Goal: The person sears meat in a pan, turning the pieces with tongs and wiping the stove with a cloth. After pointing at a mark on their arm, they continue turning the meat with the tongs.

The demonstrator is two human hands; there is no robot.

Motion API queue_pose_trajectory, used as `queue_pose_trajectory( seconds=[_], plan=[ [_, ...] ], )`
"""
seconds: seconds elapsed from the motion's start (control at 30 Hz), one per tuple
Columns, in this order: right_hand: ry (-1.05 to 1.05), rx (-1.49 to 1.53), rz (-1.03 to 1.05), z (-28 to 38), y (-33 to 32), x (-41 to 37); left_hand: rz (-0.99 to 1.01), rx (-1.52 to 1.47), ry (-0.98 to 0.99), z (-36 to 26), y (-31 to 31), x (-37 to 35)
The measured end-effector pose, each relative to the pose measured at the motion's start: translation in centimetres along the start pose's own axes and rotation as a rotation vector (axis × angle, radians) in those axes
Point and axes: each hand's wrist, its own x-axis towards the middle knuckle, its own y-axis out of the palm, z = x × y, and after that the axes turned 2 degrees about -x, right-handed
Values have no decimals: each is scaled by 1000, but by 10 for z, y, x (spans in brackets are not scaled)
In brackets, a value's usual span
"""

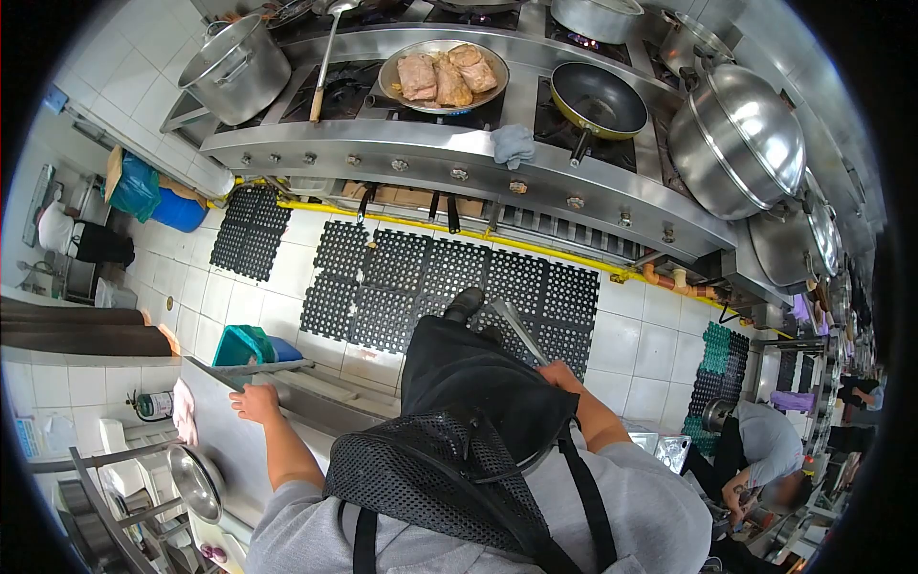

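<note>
My left hand [254, 404] rests on the edge of a steel counter [212, 413], its fingers stretched out and nothing in them. Low at my right side, my right hand [559, 375] is closed around the end of long metal tongs [519, 332], which point down and forward over the floor mat. Across the aisle, a pan [390, 75] on the stove holds several large pieces of browned meat [449, 77]. A grey cloth [513, 146] hangs over the stove's front edge, beside a dark frying pan [600, 99].
Pots stand at both stove ends: a tall pot [239, 72] left, a big domed steamer [741, 134] right. A ladle [327, 62] lies beside the meat pan. Black mats [449, 287] cover the aisle floor. One person [765, 445] bends at far right; another person [72, 232] stands far left.
</note>
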Motion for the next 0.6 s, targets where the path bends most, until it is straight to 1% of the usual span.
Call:
queue_pose_trajectory(
  seconds=[0.07,0.13,0.27,0.37,0.6],
  plan=[
    [42,-9,-16,11,-7,-12,-6,1,-5,0,3,1],
    [42,-33,-5,19,-12,-18,-12,3,-9,0,5,2],
    [52,-53,16,15,-10,-13,5,-1,-10,-1,1,1],
    [0,-138,-7,9,-7,-6,9,3,-4,0,1,1],
    [32,-51,-6,-1,-1,2,-15,6,-2,1,4,1]
  ],
)
